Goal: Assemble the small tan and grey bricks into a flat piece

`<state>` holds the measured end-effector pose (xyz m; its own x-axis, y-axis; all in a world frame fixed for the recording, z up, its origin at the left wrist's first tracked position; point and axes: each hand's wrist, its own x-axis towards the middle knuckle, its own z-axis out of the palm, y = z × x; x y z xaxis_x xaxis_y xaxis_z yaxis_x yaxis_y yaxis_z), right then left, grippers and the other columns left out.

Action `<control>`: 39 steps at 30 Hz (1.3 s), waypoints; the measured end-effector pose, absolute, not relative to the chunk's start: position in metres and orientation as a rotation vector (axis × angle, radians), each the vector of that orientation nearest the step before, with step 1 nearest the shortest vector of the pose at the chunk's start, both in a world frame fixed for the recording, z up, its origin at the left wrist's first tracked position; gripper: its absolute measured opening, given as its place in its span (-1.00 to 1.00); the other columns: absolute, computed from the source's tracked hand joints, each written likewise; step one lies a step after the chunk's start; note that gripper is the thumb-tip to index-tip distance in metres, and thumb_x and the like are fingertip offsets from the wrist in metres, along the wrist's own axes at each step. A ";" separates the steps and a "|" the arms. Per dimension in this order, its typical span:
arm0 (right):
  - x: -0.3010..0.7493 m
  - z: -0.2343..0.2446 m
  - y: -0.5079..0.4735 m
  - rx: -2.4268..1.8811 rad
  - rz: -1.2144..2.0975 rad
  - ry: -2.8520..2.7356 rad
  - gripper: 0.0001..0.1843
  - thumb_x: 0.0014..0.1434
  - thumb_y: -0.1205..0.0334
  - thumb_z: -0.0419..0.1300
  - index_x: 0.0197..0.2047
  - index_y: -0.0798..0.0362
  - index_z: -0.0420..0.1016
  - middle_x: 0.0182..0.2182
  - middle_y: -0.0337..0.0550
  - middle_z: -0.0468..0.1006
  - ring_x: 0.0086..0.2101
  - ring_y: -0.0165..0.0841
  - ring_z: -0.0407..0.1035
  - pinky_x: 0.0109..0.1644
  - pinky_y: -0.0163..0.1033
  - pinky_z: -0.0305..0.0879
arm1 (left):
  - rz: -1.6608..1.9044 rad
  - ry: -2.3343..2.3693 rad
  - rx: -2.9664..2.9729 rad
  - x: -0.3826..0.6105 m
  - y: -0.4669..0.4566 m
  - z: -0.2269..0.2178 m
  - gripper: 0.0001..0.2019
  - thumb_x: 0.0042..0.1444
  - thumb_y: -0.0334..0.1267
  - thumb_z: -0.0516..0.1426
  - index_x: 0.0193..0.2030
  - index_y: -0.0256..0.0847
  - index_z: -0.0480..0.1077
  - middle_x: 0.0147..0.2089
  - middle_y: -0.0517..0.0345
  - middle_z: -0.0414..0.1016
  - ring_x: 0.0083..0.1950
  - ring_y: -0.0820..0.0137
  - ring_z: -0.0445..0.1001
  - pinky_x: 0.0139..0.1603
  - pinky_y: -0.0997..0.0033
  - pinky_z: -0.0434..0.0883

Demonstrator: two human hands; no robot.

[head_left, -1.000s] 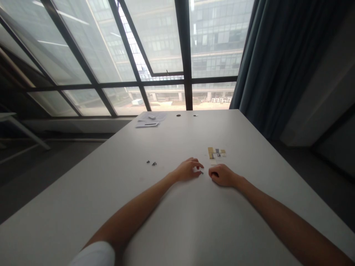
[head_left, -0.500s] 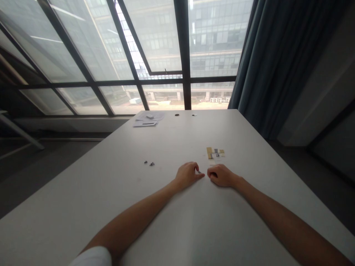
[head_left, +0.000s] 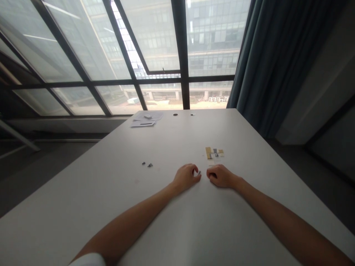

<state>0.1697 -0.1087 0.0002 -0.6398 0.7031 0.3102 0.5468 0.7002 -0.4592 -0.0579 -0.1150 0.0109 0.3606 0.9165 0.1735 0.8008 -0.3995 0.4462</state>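
Observation:
Low over the white table (head_left: 177, 207), my left hand (head_left: 186, 176) pinches a small greyish piece (head_left: 199, 172) between thumb and fingertips; the piece is too small to name. Just to its right, my right hand (head_left: 221, 176) is closed with its fingers curled in, and whatever they hold is hidden. A narrow gap separates the two hands. Behind the right hand lies a flat set of small yellow, grey and white pieces (head_left: 213, 152). Several small dark pieces (head_left: 149, 165) rest to the left of my left hand.
Papers (head_left: 145, 120) with a small white object on top lie at the table's far left corner. A round dark disc (head_left: 175, 114) and a small black-and-white item (head_left: 192, 114) sit near the far edge. Windows stand beyond, and a blue curtain (head_left: 257, 74) hangs at right.
My left hand has drawn slightly left, and the small piece at its fingertips now stands more upright. The right hand stays almost in place. The view has shifted a little.

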 end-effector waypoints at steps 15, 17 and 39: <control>0.167 -0.005 -0.106 -0.938 0.296 -2.270 -0.89 0.16 0.31 0.24 -0.24 0.05 0.59 -0.56 -0.30 0.49 -0.53 -0.48 0.31 -0.35 -0.39 0.15 | 0.734 1.152 2.649 -0.060 -0.111 0.020 -0.88 0.10 -0.30 0.18 -0.23 -0.12 0.55 -0.36 0.16 0.50 -0.25 0.37 0.44 -0.10 0.38 0.34; 0.168 -0.007 -0.105 -0.919 0.290 -2.265 -0.91 0.15 0.33 0.23 -0.26 0.06 0.58 -0.56 -0.31 0.48 -0.53 -0.49 0.31 -0.35 -0.39 0.15 | 0.752 1.141 2.655 -0.060 -0.111 0.019 -0.88 0.11 -0.29 0.18 -0.22 -0.12 0.55 -0.36 0.15 0.50 -0.24 0.37 0.44 -0.09 0.38 0.34; 0.168 -0.001 -0.107 -0.859 0.285 -2.251 -0.91 0.15 0.30 0.23 -0.25 0.06 0.56 -0.58 -0.32 0.45 -0.57 -0.51 0.26 -0.38 -0.40 0.14 | 0.781 1.118 2.649 -0.062 -0.107 0.016 -0.89 0.17 -0.24 0.18 -0.23 -0.13 0.54 -0.41 0.19 0.49 -0.29 0.41 0.44 -0.10 0.36 0.29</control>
